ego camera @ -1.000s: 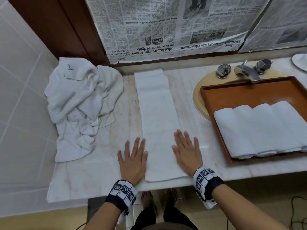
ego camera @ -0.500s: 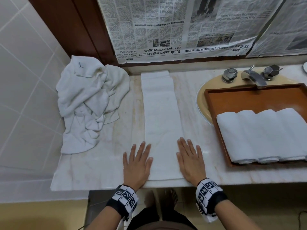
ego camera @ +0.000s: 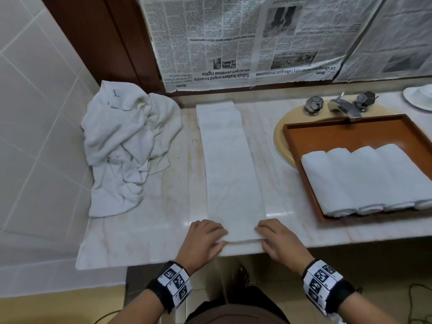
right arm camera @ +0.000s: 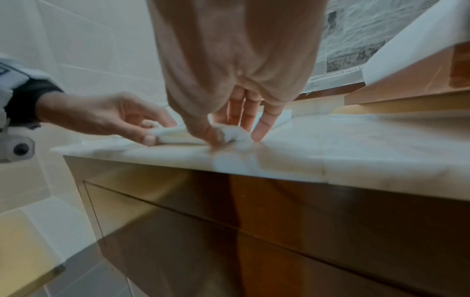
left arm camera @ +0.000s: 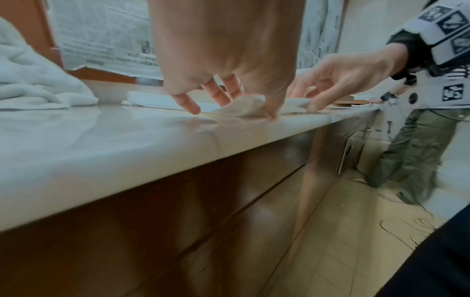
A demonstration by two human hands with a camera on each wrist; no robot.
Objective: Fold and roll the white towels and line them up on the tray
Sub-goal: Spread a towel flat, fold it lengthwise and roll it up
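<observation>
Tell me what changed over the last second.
Both hands pulled back to the folded towel's near end: left hand and right hand, flat before, now pinch its corners and lift the edge. Unchanged: rolled towels in the tray, crumpled pile.

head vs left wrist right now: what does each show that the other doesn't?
Head only: the full folded towel laid out along the counter, four rolled towels side by side on the tray, and the faucet behind it.
Left wrist only: the cabinet front under the counter and another person's legs further along.
Both: the left hand and right hand pinching the towel's near end, and the towel pile on the left.
</observation>
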